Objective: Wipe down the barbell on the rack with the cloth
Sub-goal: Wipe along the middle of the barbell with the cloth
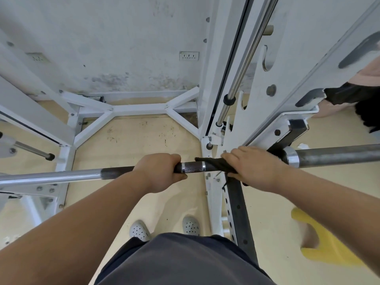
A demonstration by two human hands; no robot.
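The barbell (192,167) lies across the view on the white rack (265,128), chrome at the left, dark and knurled in the middle, its thick grey sleeve running off to the right. My left hand (162,171) grips the knurled shaft. To its right, my right hand (253,167) holds a dark cloth (216,163) wrapped over the bar, close to the rack's support hook. One end of the cloth sticks out to the left along the shaft, and a corner hangs below my palm.
A dark perforated upright (238,212) stands just below my right hand. A chrome guide rod (244,64) rises behind the bar. Another person (362,93) is at the right edge. A yellow object (324,241) lies on the floor at lower right. My grey shoes (164,228) are below.
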